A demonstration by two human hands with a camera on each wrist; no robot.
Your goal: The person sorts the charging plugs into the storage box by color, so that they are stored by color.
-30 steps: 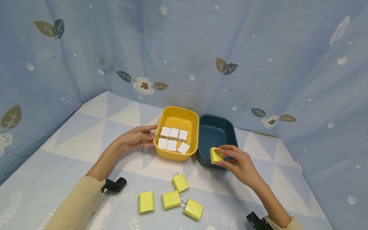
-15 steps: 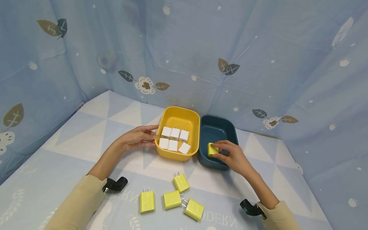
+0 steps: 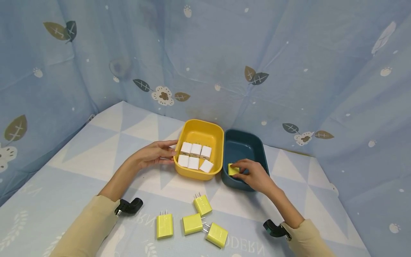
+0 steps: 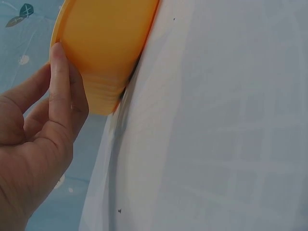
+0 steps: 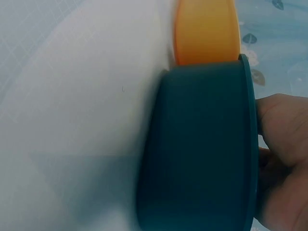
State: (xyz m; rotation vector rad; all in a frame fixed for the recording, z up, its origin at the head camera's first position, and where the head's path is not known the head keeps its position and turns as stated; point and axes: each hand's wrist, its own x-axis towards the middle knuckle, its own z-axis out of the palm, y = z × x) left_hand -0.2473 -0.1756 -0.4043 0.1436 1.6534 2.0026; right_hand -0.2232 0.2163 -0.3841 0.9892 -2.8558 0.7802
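Head view, right hand (image 3: 252,175): I have thumb and fingertips closed on one yellow plug; hand reaches over the near right rim.
Head view, held plug (image 3: 233,170): inside the blue box (image 3: 242,184), near its front left corner; whether it touches the bottom I cannot tell.
Head view, left hand (image 3: 157,153): fingers mostly extended, laid against the outer left wall of the yellow box (image 3: 198,174); I see no finger curled over into it.
Head view, white plugs (image 3: 193,162): six in the yellow box, two rows of three at its near end; the front right one sits askew.
Head view, boxes: side by side, yellow to the left of blue.
Head view, loose yellow plugs (image 3: 192,223): four on the tabletop (image 3: 138,123), nearer me than the boxes; the leftmost lies apart, prongs pointing away; the two at lower right have their prongs nearly meeting.
Head view, curtain (image 3: 205,46): blue, leaf-and-flower print, behind the tabletop.
Left wrist view, yellow box: a fingertip rests at its rim; contents hidden from me by the wall.
Right wrist view, blue box: outer wall fills the middle; right hand partly behind the rim, held plug hidden; yellow box just beyond.
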